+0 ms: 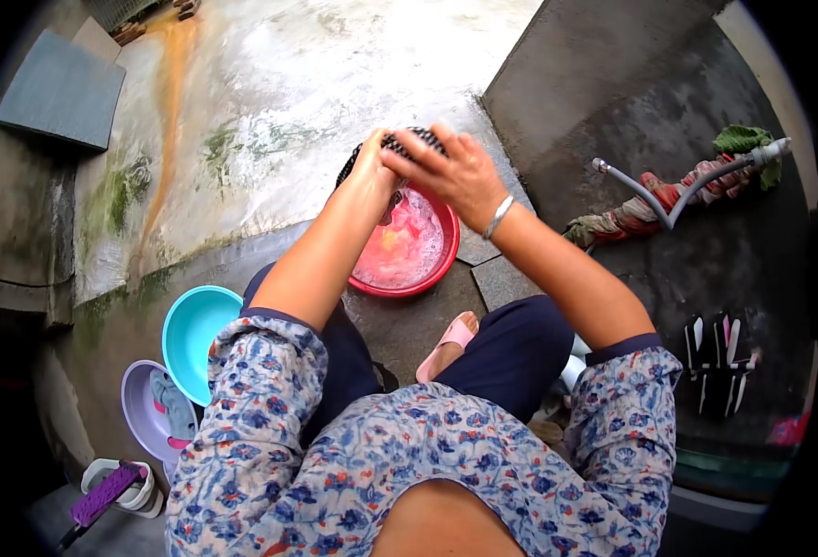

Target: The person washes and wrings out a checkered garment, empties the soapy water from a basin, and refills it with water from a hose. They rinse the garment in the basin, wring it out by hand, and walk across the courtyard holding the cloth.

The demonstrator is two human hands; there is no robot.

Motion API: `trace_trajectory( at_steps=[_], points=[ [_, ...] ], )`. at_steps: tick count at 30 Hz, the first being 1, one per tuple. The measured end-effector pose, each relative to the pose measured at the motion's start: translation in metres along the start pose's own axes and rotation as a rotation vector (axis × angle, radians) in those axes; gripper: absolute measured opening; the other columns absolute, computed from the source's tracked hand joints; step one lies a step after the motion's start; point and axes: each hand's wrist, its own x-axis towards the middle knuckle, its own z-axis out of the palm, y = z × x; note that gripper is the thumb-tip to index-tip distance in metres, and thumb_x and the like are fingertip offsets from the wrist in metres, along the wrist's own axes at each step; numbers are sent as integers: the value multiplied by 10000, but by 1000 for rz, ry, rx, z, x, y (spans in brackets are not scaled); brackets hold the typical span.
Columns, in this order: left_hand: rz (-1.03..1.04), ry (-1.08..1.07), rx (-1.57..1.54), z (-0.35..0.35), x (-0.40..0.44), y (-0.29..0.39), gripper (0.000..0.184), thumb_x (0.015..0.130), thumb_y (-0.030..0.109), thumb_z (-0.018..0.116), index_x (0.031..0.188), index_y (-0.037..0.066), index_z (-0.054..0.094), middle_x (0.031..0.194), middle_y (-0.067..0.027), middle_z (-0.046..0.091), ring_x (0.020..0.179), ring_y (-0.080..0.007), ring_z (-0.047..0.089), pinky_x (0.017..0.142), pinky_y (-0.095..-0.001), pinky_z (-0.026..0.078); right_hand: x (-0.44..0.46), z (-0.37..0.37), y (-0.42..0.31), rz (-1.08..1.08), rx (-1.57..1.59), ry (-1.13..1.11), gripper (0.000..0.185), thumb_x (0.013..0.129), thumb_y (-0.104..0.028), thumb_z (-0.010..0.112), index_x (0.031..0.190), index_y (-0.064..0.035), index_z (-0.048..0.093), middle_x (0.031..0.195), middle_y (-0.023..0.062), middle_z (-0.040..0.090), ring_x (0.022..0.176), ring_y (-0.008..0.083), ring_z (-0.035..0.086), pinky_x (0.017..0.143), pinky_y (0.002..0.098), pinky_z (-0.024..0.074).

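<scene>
Partly hidden by both hands, a dark item with a black-and-white pattern (pixel 420 136) is held up over the far edge of a red basin (pixel 396 291); its full shape, and whether it is cloth or something stiffer, is hard to make out. The left hand (pixel 372 167) is against it with the back of the wrist uppermost, its fingers mostly out of sight, so I cannot tell how tightly they close. The right hand (pixel 460 181) lies across from the other side, fingers spread and slightly bent, their tips blurred, a silver bracelet (pixel 498 217) at its wrist. Both forearms angle inward and nearly meet. Below, pinkish suds (pixel 409 251) fill the basin, its far rim covered by the hands. Nearer the body is a pink slipper (pixel 455 334); a turquoise basin (pixel 200 343) stands to the left, partly covered by the sleeve.
</scene>
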Motion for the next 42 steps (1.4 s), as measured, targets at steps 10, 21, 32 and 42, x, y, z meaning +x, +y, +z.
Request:
trace_trajectory(
  at_steps=[10, 21, 32, 42],
  points=[
    [268, 233, -165, 3, 1, -2, 130, 688, 91, 658, 754, 47, 555, 690, -84, 585, 579, -231, 594, 563, -362, 535, -11, 31, 30, 469, 495, -283, 411, 712, -139, 693, 1096, -91, 553, 950, 125, 603, 860, 313, 607, 723, 398, 503],
    [361, 297, 129, -14, 6, -1, 85, 696, 46, 634, 699, -3, 564, 636, -102, 567, 526, -215, 568, 490, -346, 489, -20, 75, -41, 1122, 1578, -372, 166, 656, -121, 655, 756, -31, 557, 603, 43, 568, 483, 111, 526, 443, 270, 413],
    [160, 137, 43, -20, 25, 13, 225, 771, 205, 579, 854, -3, 559, 686, -151, 611, 605, -252, 611, 602, -360, 549, -13, 90, -30, 1176, 1875, -305, 164, 651, -76, 646, 751, -37, 523, 612, 25, 536, 479, 103, 499, 426, 257, 387],
    [162, -56, -216, 17, -4, 5, 862, 838, 724, 337, 1138, -79, 425, 1003, -281, 576, 917, -408, 617, 827, -516, 514, 9, 36, -9, 963, 1520, -173, 212, 653, -82, 644, 821, 11, 553, 632, 78, 589, 534, 149, 579, 503, 299, 467]
  ],
)
